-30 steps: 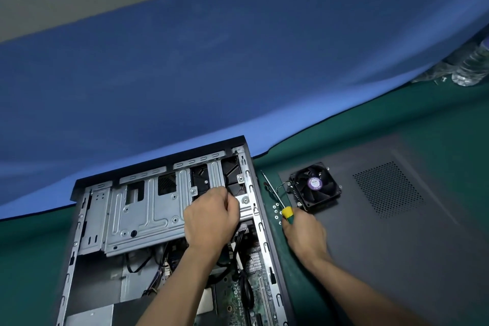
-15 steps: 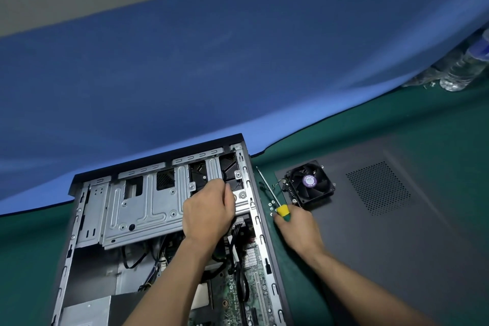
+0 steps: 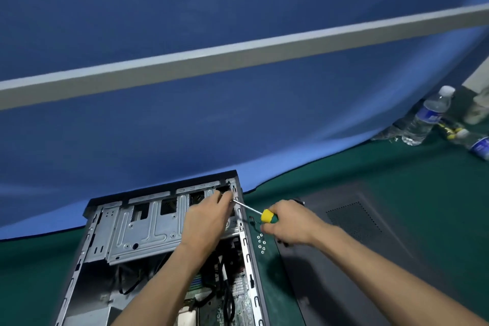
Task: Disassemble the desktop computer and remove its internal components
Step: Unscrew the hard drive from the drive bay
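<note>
The yellow-and-green-handled screwdriver (image 3: pixel 267 216) is gripped by the right hand (image 3: pixel 289 222); the stiff, sharp-edged grey steel drive cage (image 3: pixel 143 230) is held at its corner by the left hand (image 3: pixel 205 219), best lifted by its edges.

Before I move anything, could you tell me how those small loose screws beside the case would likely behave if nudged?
The screws lie loose and apart on the green mat, so a nudge would probably scatter them. They look tiny and light, likely fiddly to pinch. Round heads might let them roll, though the mat may slow that.
</note>
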A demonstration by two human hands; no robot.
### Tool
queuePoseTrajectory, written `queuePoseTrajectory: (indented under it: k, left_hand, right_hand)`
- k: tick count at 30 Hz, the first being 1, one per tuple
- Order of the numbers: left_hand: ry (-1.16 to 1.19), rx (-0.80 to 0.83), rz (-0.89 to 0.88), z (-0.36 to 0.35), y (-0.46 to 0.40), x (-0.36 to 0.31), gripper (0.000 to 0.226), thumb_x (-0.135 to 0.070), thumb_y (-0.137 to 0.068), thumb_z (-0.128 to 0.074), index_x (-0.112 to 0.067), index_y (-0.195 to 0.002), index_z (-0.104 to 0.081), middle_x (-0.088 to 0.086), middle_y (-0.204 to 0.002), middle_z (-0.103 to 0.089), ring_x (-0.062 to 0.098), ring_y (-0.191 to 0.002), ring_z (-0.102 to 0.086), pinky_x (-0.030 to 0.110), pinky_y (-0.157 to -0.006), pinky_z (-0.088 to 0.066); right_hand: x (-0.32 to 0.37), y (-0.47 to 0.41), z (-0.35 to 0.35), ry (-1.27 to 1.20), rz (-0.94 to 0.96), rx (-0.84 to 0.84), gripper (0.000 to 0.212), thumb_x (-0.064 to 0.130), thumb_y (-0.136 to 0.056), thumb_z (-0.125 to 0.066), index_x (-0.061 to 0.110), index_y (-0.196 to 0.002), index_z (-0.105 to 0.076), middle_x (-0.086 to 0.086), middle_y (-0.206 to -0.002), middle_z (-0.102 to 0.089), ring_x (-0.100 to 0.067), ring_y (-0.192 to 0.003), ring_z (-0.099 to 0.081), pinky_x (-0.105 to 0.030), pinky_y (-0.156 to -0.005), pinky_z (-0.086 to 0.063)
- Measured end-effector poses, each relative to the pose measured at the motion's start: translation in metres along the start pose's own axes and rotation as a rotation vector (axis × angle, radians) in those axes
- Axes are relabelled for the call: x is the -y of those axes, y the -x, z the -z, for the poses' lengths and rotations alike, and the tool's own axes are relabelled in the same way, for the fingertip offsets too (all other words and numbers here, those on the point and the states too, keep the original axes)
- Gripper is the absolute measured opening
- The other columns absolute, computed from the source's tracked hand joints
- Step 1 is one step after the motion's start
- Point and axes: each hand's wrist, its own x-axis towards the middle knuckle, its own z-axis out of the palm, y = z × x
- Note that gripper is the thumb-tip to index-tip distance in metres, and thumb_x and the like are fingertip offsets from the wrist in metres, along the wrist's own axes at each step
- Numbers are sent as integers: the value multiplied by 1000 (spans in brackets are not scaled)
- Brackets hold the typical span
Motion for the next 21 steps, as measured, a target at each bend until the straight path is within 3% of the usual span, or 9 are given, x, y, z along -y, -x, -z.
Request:
queuePoseTrajectory:
  k: [5,7,8,10,13,15,17,19,21]
  left_hand:
    - [53,-121,37,15,-3,10,23,-15,-58,-89,-13,-68,-69,-5,-54,-60,14,-37,-53,16,-33,-30]
    - [103,-111,115,15,0,10,20,-14,-59,-89,-15,-67,-70,-7,-54,-61,9,-36,-50,13,-31,-29]
    - [153,-104,173,13,4,10,18,-13,-63,-87,-17,-68,-71,-9,-55,-62,4,-36,-46,5,-34,-25]
    - [319,-59,320,7,8,6,6,-16,-78,-76,-19,-75,-72,-10,-62,-65,-3,-43,-43,3,-35,-27]
    - [732,116,570,-3,9,-2,19,-19,-92,-60,-24,-74,-66,-11,-65,-64,-3,-55,-59,10,-49,-46]
    - [983,204,686,-8,9,-6,19,-17,-91,-61,-24,-74,-68,-4,-69,-68,4,-64,-66,25,-60,-56]
    - [977,307,697,-16,9,-7,12,-17,-88,-62,-23,-85,-71,-3,-78,-69,15,-74,-68,36,-71,-57]
    - [790,335,640,-24,14,-7,19,-12,-85,-58,-25,-95,-68,-11,-86,-64,11,-82,-61,29,-73,-51]
    - [751,303,622,-29,20,-7,29,-2,-82,-51,-26,-94,-63,-14,-88,-55,7,-86,-53,22,-70,-41]
  right_hand:
    - [20,5,51,-152,41,76,10,25,-75,-65,17,-81,-64,-4,-68,-69,-14,-50,-53,-26,-52,-44]
    - [26,7,66,-261,60,12,10,21,-75,-72,18,-81,-64,-4,-65,-69,-14,-48,-56,-21,-50,-44]
    - [29,8,71,-327,69,-36,13,19,-75,-75,17,-79,-63,-2,-61,-68,-12,-46,-56,-19,-47,-43]
    - [37,10,76,-461,70,-143,17,17,-73,-79,14,-76,-62,0,-56,-66,-11,-43,-57,-19,-43,-45]
    - [50,11,75,-543,56,-307,19,17,-73,-79,13,-73,-60,0,-53,-66,-13,-41,-58,-22,-45,-47]
    - [57,10,70,-476,51,-426,18,21,-75,-75,16,-70,-58,3,-51,-63,-13,-42,-58,-24,-44,-46]
    - [60,10,63,-309,64,-496,14,23,-75,-67,20,-68,-56,7,-46,-58,-11,-44,-54,-27,-45,-43]
    - [64,9,58,-172,96,-508,12,23,-75,-62,22,-67,-53,21,-47,-56,-5,-40,-44,-17,-36,-31]
    - [67,6,56,-108,123,-515,13,23,-74,-61,21,-66,-51,29,-47,-53,-2,-41,-43,-14,-35,-30]
